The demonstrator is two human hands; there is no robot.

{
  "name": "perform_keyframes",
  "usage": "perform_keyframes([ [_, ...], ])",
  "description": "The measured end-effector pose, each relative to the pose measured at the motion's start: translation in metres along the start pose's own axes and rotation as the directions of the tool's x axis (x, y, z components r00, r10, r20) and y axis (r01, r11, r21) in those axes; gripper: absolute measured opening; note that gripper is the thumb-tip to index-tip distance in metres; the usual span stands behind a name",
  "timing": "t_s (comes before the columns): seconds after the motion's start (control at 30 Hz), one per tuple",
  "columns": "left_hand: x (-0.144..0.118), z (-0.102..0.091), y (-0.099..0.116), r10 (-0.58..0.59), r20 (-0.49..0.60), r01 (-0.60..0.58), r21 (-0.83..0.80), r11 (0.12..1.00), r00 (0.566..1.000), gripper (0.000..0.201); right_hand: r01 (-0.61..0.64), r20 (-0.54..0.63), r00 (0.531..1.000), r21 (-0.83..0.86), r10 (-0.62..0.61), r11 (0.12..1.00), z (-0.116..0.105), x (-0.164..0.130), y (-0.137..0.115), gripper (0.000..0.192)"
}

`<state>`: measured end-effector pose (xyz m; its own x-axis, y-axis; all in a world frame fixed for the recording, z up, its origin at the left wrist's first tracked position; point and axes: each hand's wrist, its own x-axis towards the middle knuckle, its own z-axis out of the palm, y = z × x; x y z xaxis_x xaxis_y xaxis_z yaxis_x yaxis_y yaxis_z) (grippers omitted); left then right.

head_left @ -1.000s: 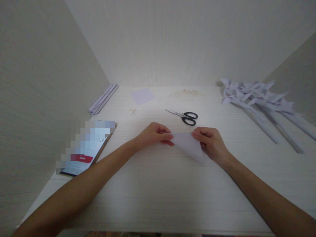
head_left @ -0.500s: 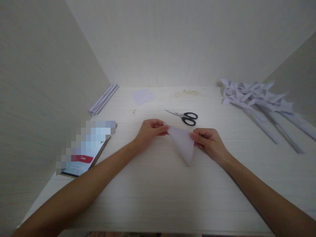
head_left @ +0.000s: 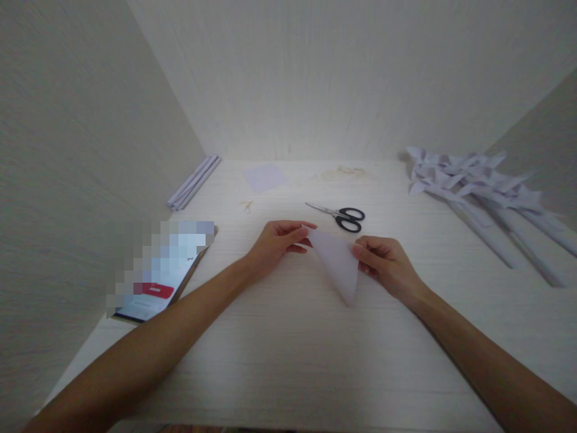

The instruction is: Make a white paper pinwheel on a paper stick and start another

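A white sheet of paper (head_left: 336,258), folded to a triangle, hangs between my two hands above the table, one point facing down toward me. My left hand (head_left: 282,243) pinches its upper left corner between thumb and fingers. At the right edge, my right hand (head_left: 383,261) grips the paper with the thumb on top and the fingers curled beneath. Just beyond the paper lies a pair of scissors (head_left: 342,216) with black handles, blades pointing left.
Rolled paper sticks (head_left: 195,182) lie at the back left, near a flat square of paper (head_left: 265,178). A lit phone (head_left: 155,294) rests beside my left forearm. Several paper pinwheels (head_left: 478,180) on sticks are piled at the right. Small light-coloured bits (head_left: 247,206) lie behind my left hand.
The fingers of my left hand have spread a little below the paper's corner, while the thumb still pinches it. My view has shifted slightly; the paper stays in both hands.
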<state>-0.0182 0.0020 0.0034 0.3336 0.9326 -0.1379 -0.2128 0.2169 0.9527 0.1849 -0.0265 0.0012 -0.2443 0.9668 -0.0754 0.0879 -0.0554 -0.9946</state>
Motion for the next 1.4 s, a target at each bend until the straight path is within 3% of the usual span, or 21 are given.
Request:
perform_keyframes([
  [0.93, 0.002, 0.003, 0.001, -0.081, -0.087, 0.076, -0.061, 0.995, 0.993, 0.020, -0.011, -0.017, 1.000, -0.082, 0.009, 0.997, 0.000, -0.002, 0.000, 0.033],
  [1.23, 0.000, 0.006, 0.003, -0.040, -0.111, 0.031, -0.083, 0.996, 0.993, 0.017, -0.003, 0.000, 1.000, -0.102, 0.003, 0.995, -0.001, -0.003, 0.000, 0.032],
  [1.4, 0.001, 0.011, -0.001, -0.016, -0.169, 0.004, -0.075, 0.997, 0.985, 0.022, -0.022, -0.049, 0.999, -0.089, 0.018, 0.996, 0.003, -0.004, -0.001, 0.033],
])
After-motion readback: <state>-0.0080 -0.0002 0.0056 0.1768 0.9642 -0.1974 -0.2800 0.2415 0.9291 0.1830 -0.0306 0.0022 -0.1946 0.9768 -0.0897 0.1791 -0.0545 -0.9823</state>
